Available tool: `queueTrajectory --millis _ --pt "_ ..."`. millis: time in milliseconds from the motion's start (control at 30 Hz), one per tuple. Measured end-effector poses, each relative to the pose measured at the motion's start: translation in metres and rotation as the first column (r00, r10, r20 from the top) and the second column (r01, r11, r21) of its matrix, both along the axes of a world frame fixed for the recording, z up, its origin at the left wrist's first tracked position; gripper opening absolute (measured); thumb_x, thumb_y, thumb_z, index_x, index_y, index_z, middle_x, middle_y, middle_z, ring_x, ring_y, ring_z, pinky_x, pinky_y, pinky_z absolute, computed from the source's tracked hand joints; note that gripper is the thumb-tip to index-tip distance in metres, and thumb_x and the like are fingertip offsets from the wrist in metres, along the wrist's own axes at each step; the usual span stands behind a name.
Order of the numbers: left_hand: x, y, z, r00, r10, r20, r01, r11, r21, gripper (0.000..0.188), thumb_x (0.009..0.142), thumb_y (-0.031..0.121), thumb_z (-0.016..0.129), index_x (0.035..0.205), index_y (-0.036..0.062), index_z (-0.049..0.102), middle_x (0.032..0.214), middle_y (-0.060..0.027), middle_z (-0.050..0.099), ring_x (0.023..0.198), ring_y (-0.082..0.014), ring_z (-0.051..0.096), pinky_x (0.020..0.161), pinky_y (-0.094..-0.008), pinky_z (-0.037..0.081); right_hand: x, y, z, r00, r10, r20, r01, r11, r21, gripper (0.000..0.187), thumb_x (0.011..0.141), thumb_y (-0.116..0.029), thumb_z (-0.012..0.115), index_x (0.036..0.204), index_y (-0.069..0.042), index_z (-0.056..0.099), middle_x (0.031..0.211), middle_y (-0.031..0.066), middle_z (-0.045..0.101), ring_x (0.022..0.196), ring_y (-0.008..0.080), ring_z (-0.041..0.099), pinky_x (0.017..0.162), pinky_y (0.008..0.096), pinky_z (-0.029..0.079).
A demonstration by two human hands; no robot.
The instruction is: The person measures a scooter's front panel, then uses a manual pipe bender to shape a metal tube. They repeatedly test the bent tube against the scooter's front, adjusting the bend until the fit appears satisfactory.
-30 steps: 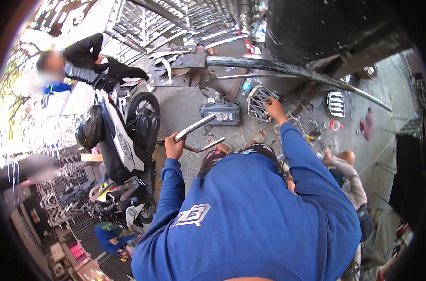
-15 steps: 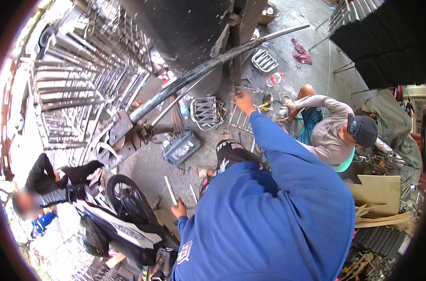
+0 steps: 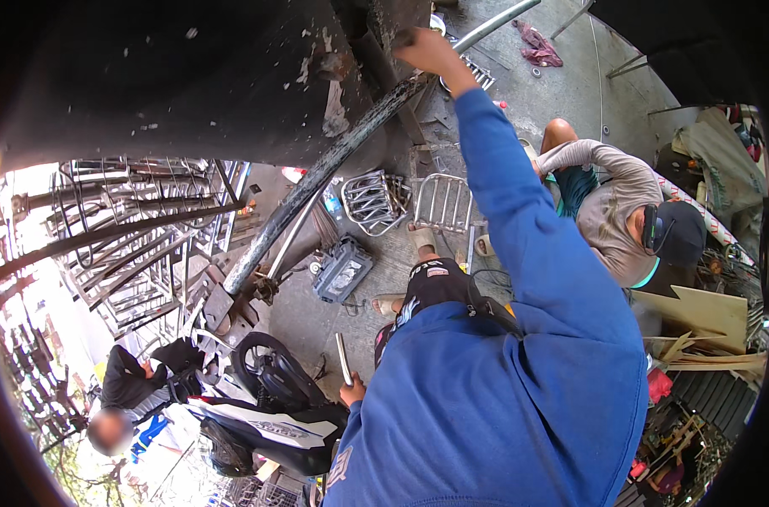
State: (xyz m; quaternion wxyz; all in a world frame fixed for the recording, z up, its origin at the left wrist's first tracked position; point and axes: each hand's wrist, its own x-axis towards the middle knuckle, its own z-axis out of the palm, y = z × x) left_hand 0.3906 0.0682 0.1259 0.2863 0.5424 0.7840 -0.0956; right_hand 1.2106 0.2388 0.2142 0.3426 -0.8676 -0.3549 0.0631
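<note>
My left hand point(image 3: 352, 391) is closed around a short, slightly bent metal tube point(image 3: 343, 355) that points up and away from me, beside the motorbike. My right arm is stretched far forward. Its hand point(image 3: 431, 52) is raised with fingers curled at a dark part of the black metal structure point(image 3: 232, 93); what they grip is too dark to make out. Just below that hand passes a long scuffed grey pipe point(image 3: 334, 160), running diagonally from upper right to lower left. Under it on the floor are a bundle of bent metal racks point(image 3: 376, 203) and a flat metal rack point(image 3: 443, 203).
A grey machine case point(image 3: 343, 269) lies on the floor near my feet. To the right crouches a co-worker point(image 3: 625, 211) in a cap. At left stand a parked motorbike point(image 3: 266, 422), another person point(image 3: 135, 380) and stacked metal frames point(image 3: 148, 245). Plywood sheets point(image 3: 697, 317) lean at right.
My right hand has moved up and forward from low over the flat rack to beside the black structure. The left hand keeps the tube, now tilted more upright. The view has shifted.
</note>
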Motion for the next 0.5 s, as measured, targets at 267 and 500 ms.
queueTrajectory --millis 267,500 --pt "0.05 0.041 0.007 0.935 0.114 0.335 -0.15 0.985 0.084 0.047 0.095 0.035 0.072 0.067 -0.0007 0.061 0.058 -0.0042 0.061 0.05 -0.0119 0.056 0.045 -0.0316 0.045 0.011 0.093 -0.104 0.985 -0.097 -0.14 0.073 0.983 -0.17 0.057 0.08 -0.024 0.071 0.131 -0.001 0.055 0.115 0.0292 0.068 0.107 0.0458 0.067 0.093 0.0499 0.055" --pt "0.029 0.052 -0.037 0.958 -0.003 0.288 -0.031 0.993 0.114 0.05 0.092 0.042 0.075 0.069 -0.002 0.067 0.058 -0.0085 0.064 0.053 -0.0157 0.063 0.051 -0.0382 0.049 0.013 0.08 -0.097 0.996 -0.036 0.081 0.036 0.999 -0.006 0.075 0.079 -0.029 0.073 0.143 -0.001 0.046 0.108 0.0307 0.069 0.104 0.0475 0.067 0.089 0.0518 0.054"
